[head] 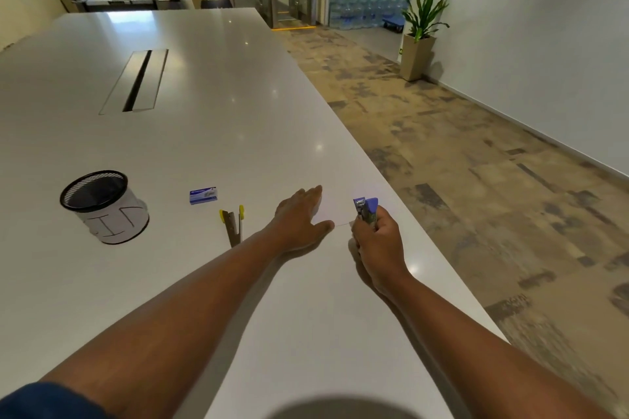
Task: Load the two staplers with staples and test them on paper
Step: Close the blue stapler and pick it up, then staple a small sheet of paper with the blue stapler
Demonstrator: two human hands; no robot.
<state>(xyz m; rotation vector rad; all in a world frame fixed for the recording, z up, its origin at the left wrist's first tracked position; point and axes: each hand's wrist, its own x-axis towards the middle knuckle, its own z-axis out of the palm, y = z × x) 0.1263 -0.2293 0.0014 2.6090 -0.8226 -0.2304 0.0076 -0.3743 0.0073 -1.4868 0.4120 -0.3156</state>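
My right hand (pixel 377 241) grips a purple stapler (pixel 367 209), held upright near the table's right edge, its metal parts showing. My left hand (pixel 299 218) lies flat with fingers spread on a white sheet of paper (pixel 335 206), which is hard to tell from the white table. A yellow stapler (pixel 233 223) lies hinged open on the table left of my left hand. A small blue box of staples (pixel 203 196) rests behind it.
A black mesh pen cup (pixel 102 206) wrapped in white paper stands at the left. A cable slot (pixel 136 82) is set into the white table (pixel 204 112) further back. The table's right edge drops to a carpeted floor; a potted plant (pixel 420 31) stands by the wall.
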